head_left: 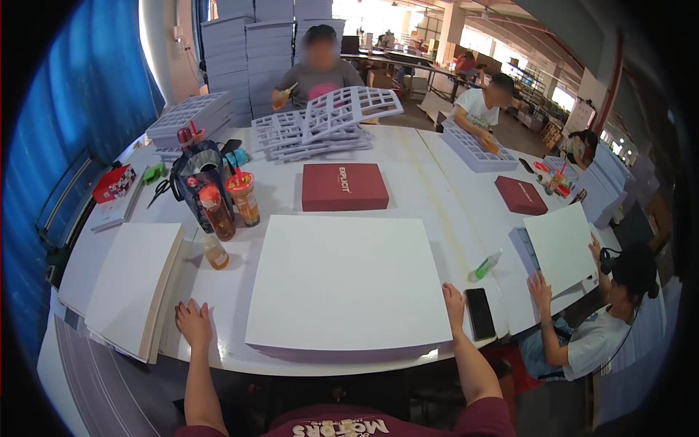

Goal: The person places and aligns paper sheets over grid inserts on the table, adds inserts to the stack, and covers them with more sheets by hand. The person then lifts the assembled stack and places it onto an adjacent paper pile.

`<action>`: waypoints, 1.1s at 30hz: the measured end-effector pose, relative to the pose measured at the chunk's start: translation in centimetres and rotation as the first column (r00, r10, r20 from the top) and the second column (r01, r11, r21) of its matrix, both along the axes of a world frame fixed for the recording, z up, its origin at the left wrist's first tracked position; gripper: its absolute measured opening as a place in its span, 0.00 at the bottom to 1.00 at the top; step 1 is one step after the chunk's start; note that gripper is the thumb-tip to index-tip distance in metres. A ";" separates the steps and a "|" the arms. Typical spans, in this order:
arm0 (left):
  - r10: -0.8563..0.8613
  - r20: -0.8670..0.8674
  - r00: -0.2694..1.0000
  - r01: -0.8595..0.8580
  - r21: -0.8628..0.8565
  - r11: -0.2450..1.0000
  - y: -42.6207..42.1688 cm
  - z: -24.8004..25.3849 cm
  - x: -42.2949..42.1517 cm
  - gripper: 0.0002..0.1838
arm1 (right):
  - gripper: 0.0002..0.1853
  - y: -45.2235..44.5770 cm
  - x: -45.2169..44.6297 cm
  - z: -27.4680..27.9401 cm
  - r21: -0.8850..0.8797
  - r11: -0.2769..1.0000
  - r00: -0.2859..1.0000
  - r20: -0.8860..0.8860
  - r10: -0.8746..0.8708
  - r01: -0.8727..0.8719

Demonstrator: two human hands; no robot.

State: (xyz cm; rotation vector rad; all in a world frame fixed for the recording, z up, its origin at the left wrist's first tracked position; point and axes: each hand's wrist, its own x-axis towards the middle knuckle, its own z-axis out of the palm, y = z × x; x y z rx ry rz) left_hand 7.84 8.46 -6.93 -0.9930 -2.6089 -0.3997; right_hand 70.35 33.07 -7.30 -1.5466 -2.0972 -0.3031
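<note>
A large white board (346, 280) lies flat in front of me, on top of a shallow, pale-sided block or tray. To its left, my left hand (194, 323) rests on the table with fingers spread, holding nothing and apart from the board. My right hand (454, 304) is at the board's right edge, its fingers partly extended along the side; whether it presses on the edge I cannot tell. A stack of white boards (135, 284) lies left of my left hand. Just right of my right hand is a black phone (480, 313).
A dark red box (346, 186) sits beyond the board, with piled white grid frames (328, 124) behind. Drinks (243, 195), a small amber bottle (215, 252) and a green bottle (487, 265) stand around. A co-worker at right handles a white sheet (561, 244); others work across the table.
</note>
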 end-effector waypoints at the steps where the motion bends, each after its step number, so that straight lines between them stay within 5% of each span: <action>1: 0.000 0.004 1.000 0.000 -0.002 1.000 0.0 0.0 0.0 0.27 | 0.11 0.0 0.0 0.0 0.004 1.000 1.000 0.002 0.002 -0.002; 11: -0.018 0.000 1.000 0.018 0.009 1.000 -0.2 -0.2 -0.1 0.27 | 0.14 0.5 0.8 -0.5 0.014 0.999 0.999 -0.012 0.050 -0.049; 14: -0.019 -0.010 1.000 0.019 0.000 1.000 -0.2 -0.3 -0.3 0.27 | 0.18 2.2 2.2 -0.5 -0.243 0.964 0.927 -0.375 0.010 -0.108; 17: -0.012 -0.029 0.999 0.012 -0.017 1.000 -0.1 -0.7 -0.3 0.27 | 0.20 4.8 3.1 3.1 -0.263 0.962 0.746 -0.654 -0.121 -0.076; 21: 0.005 -0.023 1.000 -0.006 -0.049 0.999 0.1 0.4 0.0 0.27 | 0.20 10.3 1.0 11.5 -0.025 0.979 0.684 -0.719 0.123 -0.202; 26: 0.002 -0.013 1.000 -0.003 -0.049 0.999 0.2 0.2 -0.2 0.27 | 0.30 14.2 -7.9 20.9 -0.056 0.919 0.904 -0.210 0.371 -0.390; 29: 0.012 0.012 1.000 -0.011 -0.059 0.998 0.2 0.4 0.0 0.27 | 0.33 17.4 -12.5 20.8 -0.192 0.895 0.889 0.151 0.432 -0.402; 33: 0.007 0.027 1.000 -0.005 -0.063 0.998 0.2 0.4 -0.1 0.26 | 0.33 22.5 -16.1 17.0 -0.264 0.897 0.809 0.395 0.435 -0.354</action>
